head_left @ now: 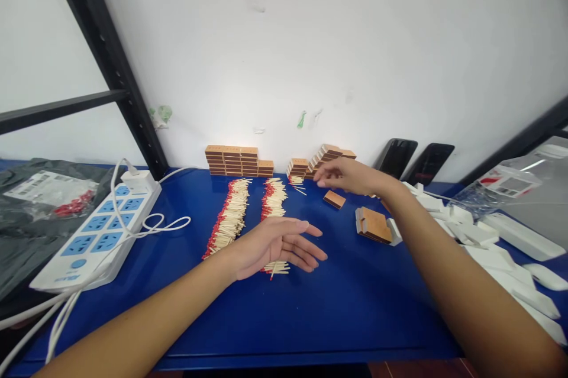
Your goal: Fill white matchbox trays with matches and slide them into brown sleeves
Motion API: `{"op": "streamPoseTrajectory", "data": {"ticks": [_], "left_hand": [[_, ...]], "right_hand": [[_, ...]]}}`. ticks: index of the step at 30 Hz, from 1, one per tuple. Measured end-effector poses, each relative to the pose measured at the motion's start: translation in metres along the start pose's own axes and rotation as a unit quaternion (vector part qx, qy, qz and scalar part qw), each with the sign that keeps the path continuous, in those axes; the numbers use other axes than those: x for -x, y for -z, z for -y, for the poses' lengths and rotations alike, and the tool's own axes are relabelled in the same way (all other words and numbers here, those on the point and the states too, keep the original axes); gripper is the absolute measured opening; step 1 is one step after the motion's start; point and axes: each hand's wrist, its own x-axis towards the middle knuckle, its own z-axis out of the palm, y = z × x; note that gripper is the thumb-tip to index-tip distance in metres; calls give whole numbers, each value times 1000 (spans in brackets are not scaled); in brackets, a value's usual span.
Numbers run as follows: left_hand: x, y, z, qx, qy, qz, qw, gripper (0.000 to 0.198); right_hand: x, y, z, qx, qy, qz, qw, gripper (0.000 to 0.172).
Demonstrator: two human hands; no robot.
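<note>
My left hand [279,245] hovers over the near part of a row of red-tipped matches [274,197], fingers stretched out and nothing in them. To its left runs another long row of matches [231,212]. My right hand [344,175] is farther back, fingers loosely bent and apart, with no object visible in them. Just below it a single matchbox [334,199] lies on the blue table. Behind its fingers leans a slanted pile of matchboxes [326,154]. A few loose matches [298,184] lie by a short matchbox stack [297,167].
Matchboxes [231,160] are stacked against the wall. Right of centre sit more matchboxes [375,224], beside white box trays [497,265]. Two dark phones [396,158] lean at the back. A power strip [102,230] with white cables and a dark plastic bag [44,212] occupy the left.
</note>
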Motion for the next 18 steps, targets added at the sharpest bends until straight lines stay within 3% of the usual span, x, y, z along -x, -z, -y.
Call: {"op": "streamPoseTrajectory", "data": {"ticks": [1,5,9,13,18], "left_hand": [[0,0,0,3,1,2,1000,58],[0,0,2,1,7,1,1000,59],[0,0,1,-3,8,4,1000,55],[0,2,-1,6,9,2,1000,53],[1,3,0,2,1,10,1000,49]], "right_hand": [[9,1,-4,-34,-12,43,998,31],[27,-16,-13,-2,-126,33,991,39],[20,-34,-15,-14,-138,72,988,26],[28,-13,-21,-59,-136,75,986,21],[87,23,-32,-100,-165,17,981,30]]}}
